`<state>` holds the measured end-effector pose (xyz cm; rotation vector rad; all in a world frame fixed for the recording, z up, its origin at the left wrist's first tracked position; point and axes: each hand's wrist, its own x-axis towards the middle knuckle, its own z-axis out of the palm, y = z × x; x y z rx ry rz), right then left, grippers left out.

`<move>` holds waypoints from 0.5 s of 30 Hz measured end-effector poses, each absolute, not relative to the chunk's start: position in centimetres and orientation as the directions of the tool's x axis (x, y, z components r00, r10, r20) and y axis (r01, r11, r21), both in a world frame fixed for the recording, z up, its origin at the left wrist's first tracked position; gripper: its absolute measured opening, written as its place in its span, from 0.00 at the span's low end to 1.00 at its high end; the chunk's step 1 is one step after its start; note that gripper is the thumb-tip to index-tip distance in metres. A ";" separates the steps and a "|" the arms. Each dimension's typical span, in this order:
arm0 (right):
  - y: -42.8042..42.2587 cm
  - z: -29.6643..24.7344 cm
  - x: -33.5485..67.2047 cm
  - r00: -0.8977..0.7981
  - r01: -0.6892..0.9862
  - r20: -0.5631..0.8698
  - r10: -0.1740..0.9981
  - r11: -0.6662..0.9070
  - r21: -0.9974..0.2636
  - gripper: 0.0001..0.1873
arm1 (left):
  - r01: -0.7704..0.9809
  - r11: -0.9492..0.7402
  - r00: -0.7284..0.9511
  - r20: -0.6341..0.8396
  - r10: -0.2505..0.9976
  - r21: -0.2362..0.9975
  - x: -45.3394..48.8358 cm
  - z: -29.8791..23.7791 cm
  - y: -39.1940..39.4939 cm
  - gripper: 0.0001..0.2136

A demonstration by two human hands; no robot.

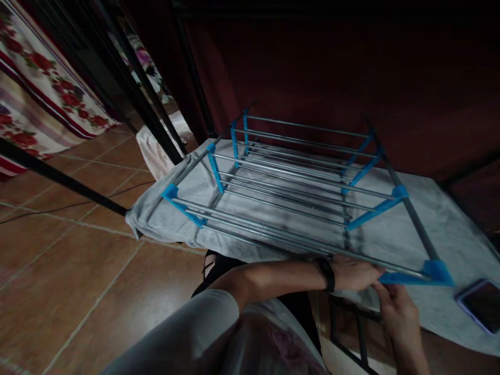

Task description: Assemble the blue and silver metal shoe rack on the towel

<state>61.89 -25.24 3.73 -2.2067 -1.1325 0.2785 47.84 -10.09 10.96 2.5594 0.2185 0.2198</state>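
A shoe rack (281, 208) of grey metal tubes and blue plastic brackets lies across a grey towel. At its near right corner is a blue bracket (414, 277), with tube ends fitted into it. My left hand (356, 273), wearing a black band on the wrist, reaches under the front tubes, fingers closed at the bracket's inner end. From below, my right hand (399, 308) meets it there, thumb and fingers pinched against the same end. The fingertips of both hands overlap, so the exact contact is partly hidden.
The grey towel (425, 224) covers a low surface against a dark red panel (312, 67). A phone (482, 306) lies at the right edge. Black bars (70, 179) cross at left, above a tiled floor (78, 291) with a cable. A floral curtain (50, 78) hangs far left.
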 end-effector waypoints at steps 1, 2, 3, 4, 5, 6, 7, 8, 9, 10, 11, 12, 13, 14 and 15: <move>-25.2 3.8 61.9 0.611 0.652 0.090 0.786 -0.436 -0.620 0.29 | 0.107 -0.842 0.973 0.117 0.197 0.529 47.7 11.2 -10.1 0.13; -25.2 3.7 61.9 0.611 0.652 0.086 0.787 -0.438 -0.619 0.28 | 0.110 -0.848 0.973 0.117 0.198 0.518 47.6 11.4 -10.2 0.12; -25.2 3.7 61.9 0.608 0.655 0.087 0.789 -0.437 -0.616 0.27 | 0.116 -0.849 0.973 0.111 0.200 0.516 47.4 11.8 -10.2 0.12; -25.1 3.6 61.9 0.601 0.660 0.093 0.794 -0.428 -0.617 0.25 | 0.126 -0.842 0.974 0.097 0.206 0.525 47.3 12.2 -10.3 0.12; -25.1 3.5 62.0 0.591 0.666 0.103 0.800 -0.412 -0.623 0.23 | 0.135 -0.833 0.974 0.085 0.212 0.537 47.3 12.6 -10.3 0.11; -25.0 3.5 62.0 0.584 0.670 0.117 0.803 -0.396 -0.628 0.21 | 0.143 -0.827 0.973 0.076 0.218 0.545 47.2 13.0 -10.3 0.11; -24.9 3.4 61.9 0.585 0.672 0.132 0.800 -0.388 -0.631 0.19 | 0.148 -0.824 0.973 0.068 0.221 0.547 47.1 13.4 -10.2 0.12; -24.8 3.5 61.7 0.593 0.671 0.146 0.792 -0.385 -0.634 0.17 | 0.151 -0.825 0.974 0.062 0.219 0.544 47.1 13.8 -10.2 0.13; -24.7 3.6 61.4 0.604 0.664 0.159 0.781 -0.384 -0.641 0.16 | 0.154 -0.828 0.975 0.054 0.217 0.539 47.0 14.1 -10.2 0.14; -24.6 3.9 61.0 0.614 0.655 0.169 0.771 -0.377 -0.655 0.16 | 0.162 -0.831 0.975 0.046 0.219 0.532 46.9 14.3 -10.3 0.14; -24.5 4.3 60.5 0.623 0.643 0.178 0.762 -0.369 -0.671 0.16 | 0.176 -0.832 0.972 0.039 0.231 0.526 46.8 14.4 -10.3 0.15; -24.3 4.7 60.0 0.619 0.628 0.188 0.763 -0.337 -0.701 0.16 | 0.198 -0.830 0.968 0.029 0.250 0.522 46.7 14.5 -10.4 0.14; -24.1 5.2 59.5 0.610 0.616 0.198 0.767 -0.301 -0.728 0.16 | 0.233 -0.822 0.958 0.022 0.285 0.519 46.7 14.4 -10.4 0.13; -23.8 5.5 59.1 0.608 0.604 0.205 0.767 -0.280 -0.746 0.16 | 0.266 -0.811 0.948 0.012 0.318 0.521 46.7 14.3 -10.3 0.12; -23.5 5.8 58.9 0.613 0.592 0.198 0.765 -0.279 -0.756 0.16 | 0.291 -0.802 0.940 0.003 0.343 0.521 46.7 14.1 -10.3 0.12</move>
